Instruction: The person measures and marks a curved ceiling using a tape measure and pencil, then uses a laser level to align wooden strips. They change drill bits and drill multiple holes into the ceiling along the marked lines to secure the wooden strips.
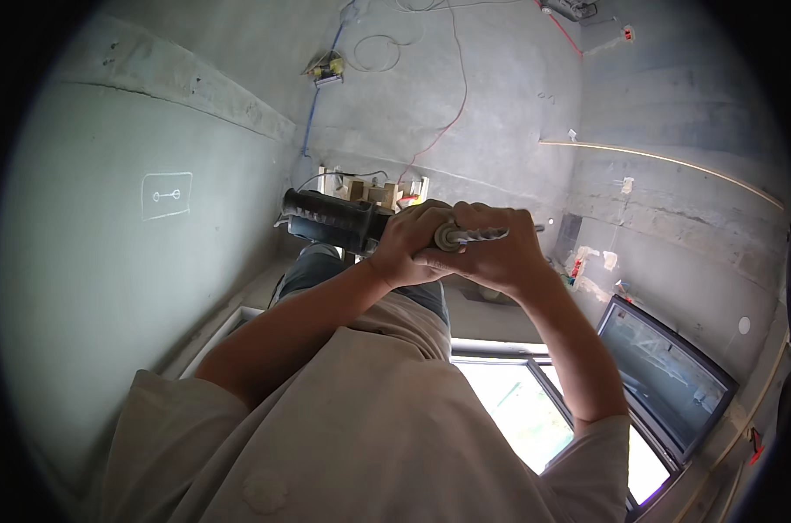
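A dark hammer drill (330, 220) is held out in front of my body, its spiral drill bit (487, 234) pointing to the right from a round chuck collar (448, 236). My left hand (404, 250) is closed around the front part of the drill, just behind the collar. Over the chuck and the root of the bit, my right hand (507, 254) is closed with its fingers pressed against the left hand. The two hands touch, and the fingers partly hide the chuck. A short metal tip shows beyond the right hand; its link to the bit is hidden.
Wooden pieces (369, 189) stand behind the drill. Thin red cable (463, 83) and a yellow-black device (328, 67) lie on the grey surface beyond. A plastered wall (81, 261) rises at left. At lower right, an opened window sash (665, 375) juts inward.
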`<action>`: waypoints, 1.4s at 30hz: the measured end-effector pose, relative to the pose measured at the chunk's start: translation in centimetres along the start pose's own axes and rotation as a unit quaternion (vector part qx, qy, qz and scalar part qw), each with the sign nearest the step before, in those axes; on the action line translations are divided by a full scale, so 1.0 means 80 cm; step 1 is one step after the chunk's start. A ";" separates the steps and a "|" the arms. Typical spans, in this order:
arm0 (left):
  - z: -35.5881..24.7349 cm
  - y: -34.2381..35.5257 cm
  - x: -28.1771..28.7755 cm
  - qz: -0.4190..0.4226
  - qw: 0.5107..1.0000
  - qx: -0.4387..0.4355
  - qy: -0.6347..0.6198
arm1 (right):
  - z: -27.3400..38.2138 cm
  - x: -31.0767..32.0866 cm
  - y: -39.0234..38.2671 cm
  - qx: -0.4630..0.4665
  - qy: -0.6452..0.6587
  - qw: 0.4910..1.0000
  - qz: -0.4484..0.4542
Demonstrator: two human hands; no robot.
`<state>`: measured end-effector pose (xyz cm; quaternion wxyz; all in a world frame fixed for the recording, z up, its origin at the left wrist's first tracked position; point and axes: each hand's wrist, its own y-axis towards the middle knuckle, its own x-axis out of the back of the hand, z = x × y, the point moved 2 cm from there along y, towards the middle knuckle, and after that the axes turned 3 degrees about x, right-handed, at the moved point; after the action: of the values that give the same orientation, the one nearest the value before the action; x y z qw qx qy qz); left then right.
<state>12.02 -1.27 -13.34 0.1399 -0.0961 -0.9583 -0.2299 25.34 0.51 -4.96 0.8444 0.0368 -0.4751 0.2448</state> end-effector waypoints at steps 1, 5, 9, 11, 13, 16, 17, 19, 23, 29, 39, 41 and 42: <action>0.001 0.000 0.000 0.000 1.000 0.001 0.006 | 0.000 0.005 0.004 0.101 0.042 0.993 -0.036; 0.000 -0.005 0.000 0.013 0.999 0.032 0.009 | -0.014 0.004 0.014 0.119 0.097 0.987 0.040; -0.001 -0.004 -0.001 -0.016 1.000 0.003 0.005 | -0.028 -0.011 0.011 0.103 0.142 0.983 0.049; 0.000 -0.008 0.000 -0.012 1.000 -0.010 0.021 | -0.022 -0.012 0.010 0.082 0.167 0.981 0.052; -0.002 -0.015 0.002 -0.019 1.000 -0.009 0.018 | -0.020 -0.013 0.005 0.080 0.148 0.984 0.060; -0.001 -0.017 0.002 -0.009 1.000 -0.008 0.008 | -0.009 -0.011 0.001 0.129 0.065 0.988 0.055; -0.002 -0.014 0.003 -0.005 1.000 -0.007 0.006 | -0.010 -0.013 -0.001 0.112 0.045 0.990 0.067; -0.005 -0.012 0.001 -0.006 1.000 -0.003 0.004 | -0.009 -0.007 -0.003 0.061 0.134 0.987 0.059; 0.002 -0.010 -0.001 0.008 1.000 0.021 -0.002 | 0.000 0.021 -0.011 0.014 0.032 0.998 0.047; 0.002 -0.006 -0.004 0.011 1.000 0.011 -0.003 | -0.004 -0.002 -0.025 0.135 0.075 0.976 -0.153; 0.004 -0.001 -0.001 0.016 1.000 0.018 -0.019 | 0.006 0.006 -0.015 0.168 0.031 0.951 -0.257; 0.000 -0.005 0.001 0.019 1.000 0.001 -0.016 | 0.013 0.007 -0.022 0.172 0.017 0.954 -0.244; 0.000 -0.007 0.002 0.021 1.000 -0.007 -0.015 | 0.014 0.007 -0.024 0.175 0.010 0.956 -0.237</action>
<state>11.70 -1.76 -13.50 0.1295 -0.1210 -0.9564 -0.2320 25.60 -1.31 -3.60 0.8632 0.2927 -0.3942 0.1174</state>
